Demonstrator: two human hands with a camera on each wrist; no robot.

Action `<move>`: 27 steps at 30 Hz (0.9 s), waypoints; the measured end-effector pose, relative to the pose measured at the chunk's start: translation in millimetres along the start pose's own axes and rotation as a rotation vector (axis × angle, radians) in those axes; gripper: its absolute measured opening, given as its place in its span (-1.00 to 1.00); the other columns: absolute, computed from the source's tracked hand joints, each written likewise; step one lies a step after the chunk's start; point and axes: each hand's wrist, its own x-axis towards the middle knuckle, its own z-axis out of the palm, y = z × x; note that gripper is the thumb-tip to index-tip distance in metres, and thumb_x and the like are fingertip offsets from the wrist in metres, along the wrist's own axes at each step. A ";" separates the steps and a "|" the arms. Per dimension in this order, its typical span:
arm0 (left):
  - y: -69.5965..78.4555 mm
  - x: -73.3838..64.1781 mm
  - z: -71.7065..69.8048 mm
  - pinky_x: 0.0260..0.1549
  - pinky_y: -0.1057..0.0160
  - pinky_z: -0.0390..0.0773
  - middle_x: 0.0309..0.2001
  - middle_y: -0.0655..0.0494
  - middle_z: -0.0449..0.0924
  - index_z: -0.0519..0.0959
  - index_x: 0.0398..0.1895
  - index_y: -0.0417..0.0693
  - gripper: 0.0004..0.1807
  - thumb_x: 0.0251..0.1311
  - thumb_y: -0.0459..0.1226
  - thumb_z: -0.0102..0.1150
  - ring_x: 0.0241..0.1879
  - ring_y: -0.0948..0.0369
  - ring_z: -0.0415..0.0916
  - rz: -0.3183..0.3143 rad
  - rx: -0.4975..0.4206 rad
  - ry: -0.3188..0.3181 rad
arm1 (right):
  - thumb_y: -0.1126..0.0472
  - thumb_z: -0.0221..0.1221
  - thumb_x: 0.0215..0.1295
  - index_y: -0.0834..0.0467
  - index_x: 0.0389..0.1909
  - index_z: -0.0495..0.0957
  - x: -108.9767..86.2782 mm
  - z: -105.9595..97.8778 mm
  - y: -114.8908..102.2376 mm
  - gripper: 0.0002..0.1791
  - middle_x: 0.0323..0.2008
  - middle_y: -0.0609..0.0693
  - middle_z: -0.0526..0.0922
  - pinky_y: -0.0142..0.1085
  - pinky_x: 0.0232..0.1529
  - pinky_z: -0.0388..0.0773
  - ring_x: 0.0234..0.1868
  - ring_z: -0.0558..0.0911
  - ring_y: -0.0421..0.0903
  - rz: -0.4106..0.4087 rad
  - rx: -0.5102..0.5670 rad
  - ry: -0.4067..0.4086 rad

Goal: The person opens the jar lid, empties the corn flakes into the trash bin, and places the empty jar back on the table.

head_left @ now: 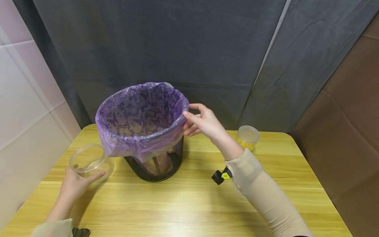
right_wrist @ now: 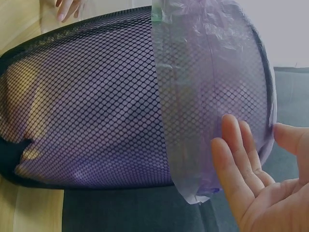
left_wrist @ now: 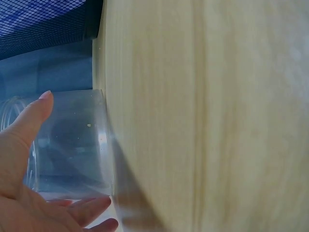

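Purple film of a patterned liner [head_left: 142, 144] lies under the touch of the right hand [head_left: 204, 121], whose thumb and index finger lightly pinch the covered rim; the remaining fingers, slightly bent, lie along the outer side. The left hand [head_left: 76, 184], at lower left of the head view, grips a clear jar [left_wrist: 67, 140], with the thumb across one side and the fingers on the other. The jar is uncovered, its base at the table's surface; whether it bears weight there cannot be told.

The liner is folded over the mouth of a black mesh bin [head_left: 148, 168], which stands left of centre, just beside the jar. A dark strap [head_left: 218, 177] with a yellow tag shows at the cuff of the right sleeve [head_left: 260, 184]. Partly hidden by that sleeve is a translucent disc [head_left: 237, 192]. Farther out, right of centre, stands a second jar [head_left: 248, 135] containing yellow pieces.

All rest on a wood-grain table [head_left: 189, 210]. Grey curtain [head_left: 165, 39] fills the upper frame, between a white panel [head_left: 29, 82] at left and brown cloth [head_left: 349, 131] at right.
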 end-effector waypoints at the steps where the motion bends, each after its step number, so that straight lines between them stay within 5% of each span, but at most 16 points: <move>1: 0.2 -0.3 0.0 -0.02 -0.49 0.13 0.10 -0.81 0.06 -0.27 0.30 -0.70 0.22 0.08 -0.01 0.36 0.08 -0.59 0.07 -0.005 0.002 -0.002 | 0.16 0.11 0.40 0.23 0.34 0.16 -0.2 -1.1 0.0 -0.42 -0.46 0.19 0.64 -0.04 -0.31 0.64 -0.55 0.67 -0.02 -0.001 -0.008 0.004; 4: 0.3 -0.7 -0.2 -0.05 -0.49 0.16 0.07 -0.78 0.11 -0.25 0.29 -0.70 0.21 0.08 -0.01 0.36 0.05 -0.56 0.13 -0.003 0.010 0.000 | 0.14 0.11 0.40 0.22 0.34 0.17 -0.6 -4.7 -0.2 -0.42 -0.45 0.20 0.64 -0.10 -0.34 0.65 -0.53 0.68 -0.01 -0.005 -0.018 0.015; 8: -0.8 0.1 0.5 -0.34 -0.18 0.48 -0.29 -0.46 0.38 -0.07 0.24 -0.71 0.10 0.07 -0.02 0.37 -0.35 -0.23 0.40 0.021 0.046 0.024 | 0.13 0.10 0.40 0.22 0.33 0.17 -1.7 -10.4 0.2 -0.43 -0.44 0.21 0.64 -0.09 -0.32 0.65 -0.50 0.69 0.01 -0.014 -0.019 0.027; 11: -1.7 0.1 2.0 -0.63 0.14 0.34 -0.56 0.00 0.27 0.05 0.20 -0.68 0.02 0.06 -0.02 0.38 -0.64 0.15 0.20 0.031 0.060 0.038 | 0.12 0.10 0.40 0.22 0.33 0.18 -3.2 -15.3 0.4 -0.43 -0.44 0.22 0.63 -0.08 -0.30 0.65 -0.50 0.69 0.02 -0.018 -0.035 0.039; 14: -2.1 0.5 2.9 -0.74 0.19 0.29 -0.66 0.14 0.17 0.09 0.17 -0.68 -0.01 0.07 -0.02 0.38 -0.73 0.26 0.07 0.033 0.049 0.038 | 0.12 0.11 0.40 0.22 0.32 0.20 -4.9 -20.9 -0.3 -0.44 -0.44 0.23 0.63 -0.06 -0.28 0.64 -0.50 0.68 0.02 -0.017 -0.065 0.055; 17: -1.9 1.0 2.8 -0.71 0.17 0.33 -0.62 0.05 0.21 0.06 0.19 -0.69 0.02 0.07 -0.02 0.38 -0.71 0.21 0.10 0.031 0.047 0.038 | 0.14 0.13 0.39 0.22 0.29 0.25 -7.0 -27.1 -0.6 -0.47 -0.43 0.23 0.63 -0.08 -0.28 0.64 -0.48 0.69 0.06 -0.016 -0.116 0.067; 20: -2.1 0.8 2.3 -0.40 -0.12 0.51 -0.34 -0.43 0.34 -0.09 0.25 -0.72 0.12 0.08 -0.01 0.36 -0.49 -0.11 0.33 0.016 0.039 0.021 | 0.16 0.14 0.38 0.23 0.25 0.29 -10.1 -33.9 -0.8 -0.50 -0.42 0.24 0.64 -0.12 -0.29 0.65 -0.43 0.69 0.13 -0.022 -0.185 0.066; 24: -2.6 0.4 1.7 -0.12 -0.41 0.29 -0.01 -0.67 0.20 -0.13 0.27 -0.72 0.14 0.08 -0.02 0.36 -0.15 -0.33 0.28 0.017 0.024 0.017 | 0.16 0.16 0.36 0.24 0.21 0.34 -13.9 -43.9 -0.7 -0.53 -0.38 0.22 0.66 -0.13 -0.28 0.65 -0.40 0.69 0.12 -0.036 -0.290 0.078; 27: -2.7 -0.1 1.2 -0.11 -0.42 0.27 0.06 -0.72 0.11 -0.17 0.29 -0.70 0.16 0.09 -0.01 0.36 -0.11 -0.38 0.27 0.006 0.016 0.004 | 0.14 0.19 0.34 0.23 0.19 0.37 -16.2 -51.8 -0.7 -0.53 -0.33 0.18 0.68 -0.13 -0.24 0.63 -0.41 0.69 0.03 -0.031 -0.395 0.108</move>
